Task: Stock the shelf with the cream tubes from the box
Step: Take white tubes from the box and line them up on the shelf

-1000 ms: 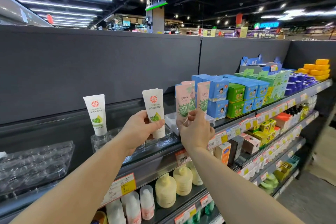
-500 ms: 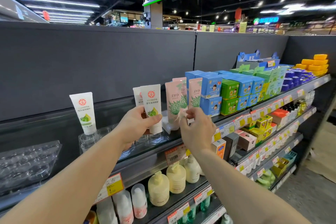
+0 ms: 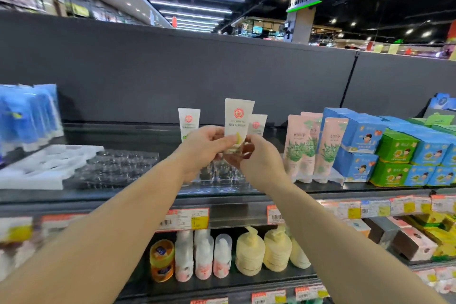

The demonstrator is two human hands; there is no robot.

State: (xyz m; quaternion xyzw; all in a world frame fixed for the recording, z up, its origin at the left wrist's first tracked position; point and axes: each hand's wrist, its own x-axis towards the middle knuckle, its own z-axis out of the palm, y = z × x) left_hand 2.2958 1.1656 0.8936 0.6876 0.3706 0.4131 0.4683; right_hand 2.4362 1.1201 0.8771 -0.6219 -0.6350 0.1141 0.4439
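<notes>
On the top shelf (image 3: 320,189), three cream tubes (image 3: 238,118) stand between clear trays (image 3: 118,168) leftward and boxes (image 3: 362,136) rightward.

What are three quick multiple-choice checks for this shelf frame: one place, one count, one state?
1. Where do the pink tubes stand, from the camera's side?
A. right of the white tubes
B. left of the white tubes
C. on the lower shelf

2. How many white cream tubes with a red round logo show?
A. one
B. three
C. six

3. What holds the front white tube?
A. nothing; it lies flat
B. left hand only
C. both hands

Key: 1 A, they stand between the white tubes and the blue boxes. 2 B, the front one plus one behind on the left and one behind on the right. 3 C, left hand and right hand meet at its base.
</notes>
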